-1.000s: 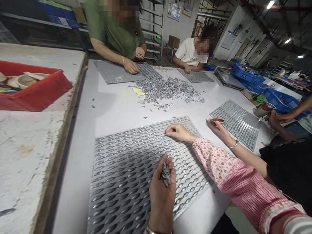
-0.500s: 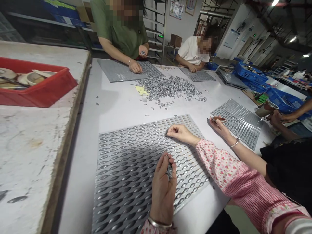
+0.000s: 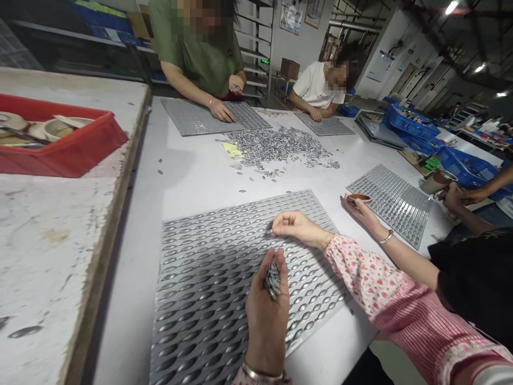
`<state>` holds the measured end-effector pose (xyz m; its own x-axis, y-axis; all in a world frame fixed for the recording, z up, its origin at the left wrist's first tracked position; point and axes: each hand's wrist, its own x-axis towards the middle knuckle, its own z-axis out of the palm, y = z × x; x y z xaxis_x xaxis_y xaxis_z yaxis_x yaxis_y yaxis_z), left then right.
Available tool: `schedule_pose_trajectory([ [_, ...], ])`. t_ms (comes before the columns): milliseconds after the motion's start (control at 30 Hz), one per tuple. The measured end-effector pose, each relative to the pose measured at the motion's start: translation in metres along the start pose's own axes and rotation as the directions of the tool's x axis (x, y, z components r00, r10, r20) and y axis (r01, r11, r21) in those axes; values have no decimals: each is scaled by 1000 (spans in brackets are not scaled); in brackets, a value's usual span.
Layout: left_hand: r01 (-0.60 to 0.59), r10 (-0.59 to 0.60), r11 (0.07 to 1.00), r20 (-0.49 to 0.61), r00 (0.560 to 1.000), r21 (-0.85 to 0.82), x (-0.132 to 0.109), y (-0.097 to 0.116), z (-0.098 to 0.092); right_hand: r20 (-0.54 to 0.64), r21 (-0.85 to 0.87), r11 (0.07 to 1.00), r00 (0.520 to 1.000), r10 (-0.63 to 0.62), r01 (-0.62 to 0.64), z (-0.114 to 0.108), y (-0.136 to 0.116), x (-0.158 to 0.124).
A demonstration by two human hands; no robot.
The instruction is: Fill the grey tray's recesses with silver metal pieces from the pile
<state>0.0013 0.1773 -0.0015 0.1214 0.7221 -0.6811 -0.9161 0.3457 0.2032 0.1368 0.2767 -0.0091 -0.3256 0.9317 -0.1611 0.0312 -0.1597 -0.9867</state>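
My left hand (image 3: 266, 315) is cupped palm-up around a small heap of silvery oval pieces (image 3: 272, 282), low over the near part of a grey sheet. Rows of pointed-oval hollows cover this moulded sheet (image 3: 200, 289). Above its far right part is my right hand (image 3: 298, 229), thumb and fingers pinched together. Whatever lies in that pinch is too small to make out. A large pile of the same oval pieces (image 3: 280, 147) spreads over the table beyond the sheet, with a few strays in front of it.
A yellow paper (image 3: 232, 149) lies at the pile's left edge. On the left, a red bin (image 3: 80, 144) stands on a worn board. Co-workers sit across the table with similar sheets. At right, a neighbour's hand (image 3: 363, 208) holds a brown oval object beside another sheet (image 3: 395, 203).
My left hand has opened its cup somewhat, so more of the oval pieces show. My right hand has shifted slightly left and nearer, still pinched.
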Motion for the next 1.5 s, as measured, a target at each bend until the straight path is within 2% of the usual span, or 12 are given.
schedule_pose_trajectory([
  [133,131,-132,988,-15,991,-77,1,3,2,-245,-280,960,967,-75,3,-15,13,38],
  [300,182,-183,979,0,983,-88,1,4,1,-224,-662,748,966,-127,-55,-19,19,55],
  [500,120,-120,992,-3,993,-32,0,1,2,-199,-796,599,971,-130,-83,-15,15,59],
  [633,139,-140,989,-27,990,-43,0,0,2,-250,-758,646,956,-154,-94,-13,18,60],
  [767,17,-18,999,17,1000,43,-2,0,0,-252,-487,873,956,-148,6,-10,12,35],
  [867,-60,59,992,14,998,107,-2,0,-3,-29,-221,975,999,-18,11,-4,3,1],
  [933,-80,79,989,11,997,125,-1,-1,-4,130,-132,991,991,34,-16,2,-1,-21],
  [1000,-83,83,988,1,997,128,0,-2,-5,179,-80,996,983,50,-36,12,-1,-36],
  [1133,-94,98,990,-29,995,109,3,-2,-4,113,8,999,993,42,-43,27,4,-41],
  [1267,-43,44,998,-19,999,36,3,2,-1,-58,127,992,998,-15,22,13,5,-14],
  [1367,79,-79,996,-4,997,-33,2,4,0,-198,56,998,980,-29,41,-13,7,15],
  [1500,134,-136,989,-27,990,-61,1,4,2,-165,-340,940,983,-80,20,-37,14,42],
])
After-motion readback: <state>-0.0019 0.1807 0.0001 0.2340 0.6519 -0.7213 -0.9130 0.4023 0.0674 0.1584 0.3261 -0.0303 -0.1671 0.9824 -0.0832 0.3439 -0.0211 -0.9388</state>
